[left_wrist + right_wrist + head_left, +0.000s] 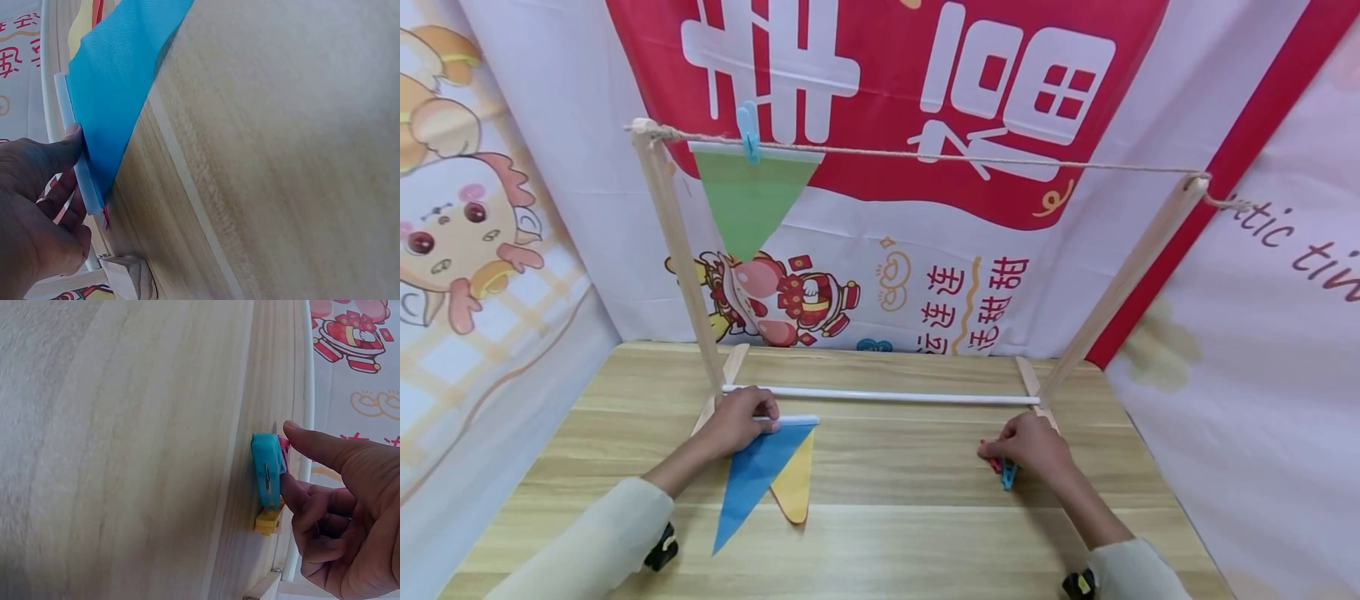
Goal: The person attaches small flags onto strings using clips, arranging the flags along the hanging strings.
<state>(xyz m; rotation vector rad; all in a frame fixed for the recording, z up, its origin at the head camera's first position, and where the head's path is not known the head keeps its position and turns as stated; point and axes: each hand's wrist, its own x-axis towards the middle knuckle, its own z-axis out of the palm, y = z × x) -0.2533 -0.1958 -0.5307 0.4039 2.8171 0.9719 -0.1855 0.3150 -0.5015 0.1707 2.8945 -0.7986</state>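
Note:
My left hand [741, 421] pinches the white top edge of a blue triangular pennant [119, 81] between thumb and fingers. A yellow pennant [795, 487] lies partly beneath the blue one, with a bit of red showing at its rim. Over on the right, my right hand [1037, 446] is down at several small clothespins on the table. A teal clothespin [267, 469] lies against the index finger, a red one [284, 445] sits partly hidden between the parted thumb and index finger, and a yellow one [269, 522] is close by.
A wooden frame has a left post [673, 250], a right post [1123, 283] and a white bottom rod [880, 395]. From its twine [1000, 159], a light-blue clothespin [748, 132] holds a green pennant [752, 196]. Printed cloth [880, 250] hangs behind the wooden table [895, 542].

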